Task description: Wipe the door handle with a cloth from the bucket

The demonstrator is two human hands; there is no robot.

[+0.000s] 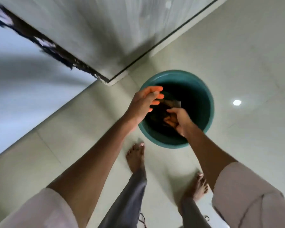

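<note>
A teal bucket (202,89) stands on the tiled floor in front of my bare feet. Inside it lies a dark cloth (174,103), with a grey-brown fold lifted between my hands. My right hand (179,120) reaches into the bucket, its fingers curled around the cloth. My left hand (143,102) hovers over the bucket's left rim with fingers spread, and its fingertips are close to the lifted fold. Whether they touch it is blurred. The door handle is out of view.
A pale door panel (105,30) with a dark, chipped edge fills the upper middle, and its lower corner ends just left of the bucket. A light wall (23,79) runs along the left. A ceiling light glints on the floor (236,102) to the right.
</note>
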